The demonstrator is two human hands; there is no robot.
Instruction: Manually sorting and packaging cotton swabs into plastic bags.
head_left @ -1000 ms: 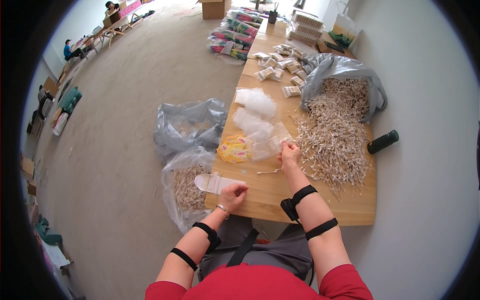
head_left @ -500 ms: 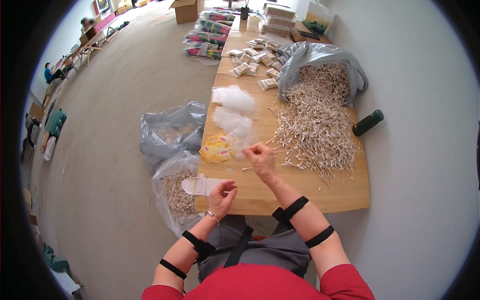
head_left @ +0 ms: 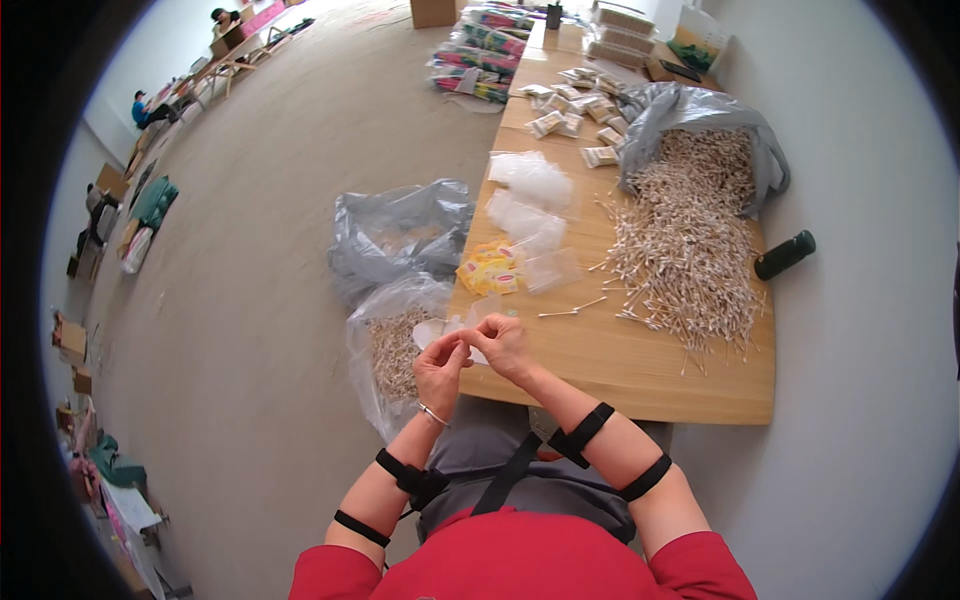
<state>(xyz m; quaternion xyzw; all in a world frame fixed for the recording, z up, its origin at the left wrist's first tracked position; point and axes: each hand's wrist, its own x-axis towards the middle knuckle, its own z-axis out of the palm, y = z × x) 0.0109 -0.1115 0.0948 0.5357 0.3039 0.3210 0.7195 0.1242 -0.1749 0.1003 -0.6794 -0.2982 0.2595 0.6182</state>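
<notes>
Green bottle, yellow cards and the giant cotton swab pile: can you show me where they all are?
Green bottle [head_left: 785, 256]: head view, middle of its side.
Yellow cards [head_left: 488, 269]: head view, middle of their heap.
Cotton swab pile [head_left: 690, 240]: head view, middle of its top.

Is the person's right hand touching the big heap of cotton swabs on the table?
Apart. The head view plainly shows a stretch of wooden tabletop between the right hand and the heap of cotton swabs.

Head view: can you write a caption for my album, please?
Left hand and right hand close together by a flat white piece, with cotton swabs spread from a grey bag across the table.
</notes>
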